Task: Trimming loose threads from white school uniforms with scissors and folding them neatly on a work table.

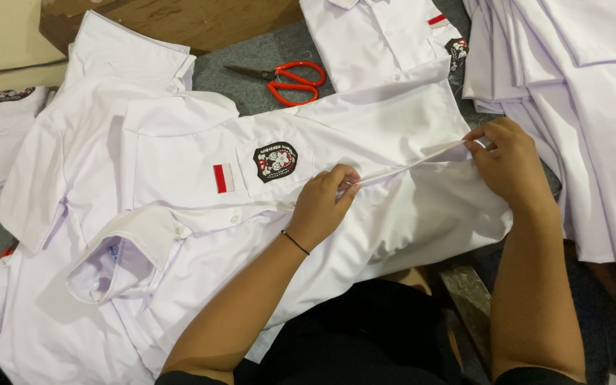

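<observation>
On the grey work surface (251,68) I see a white uniform shirt (144,178) spread out. My left hand (322,207) and right hand (511,164) each pinch its front edge closed, stretching it taut. I judge 1 shirt in progress; folded shirts (572,64) lie beside, red-handled scissors (286,80) idle.

Thin black wristband (295,242), dark clothing (365,335)

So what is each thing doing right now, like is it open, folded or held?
White shirt: spread flat, collar turned down, front edge pulled taut between both hands.
Left hand: pinching the shirt's edge.
Right hand: pinching the same edge further along.
Scissors: lying on the grey surface, blades shut, nobody touching them.
Stack of white shirts: folded, piled at the right.
Second shirt: laid flat above, buttoned.
</observation>
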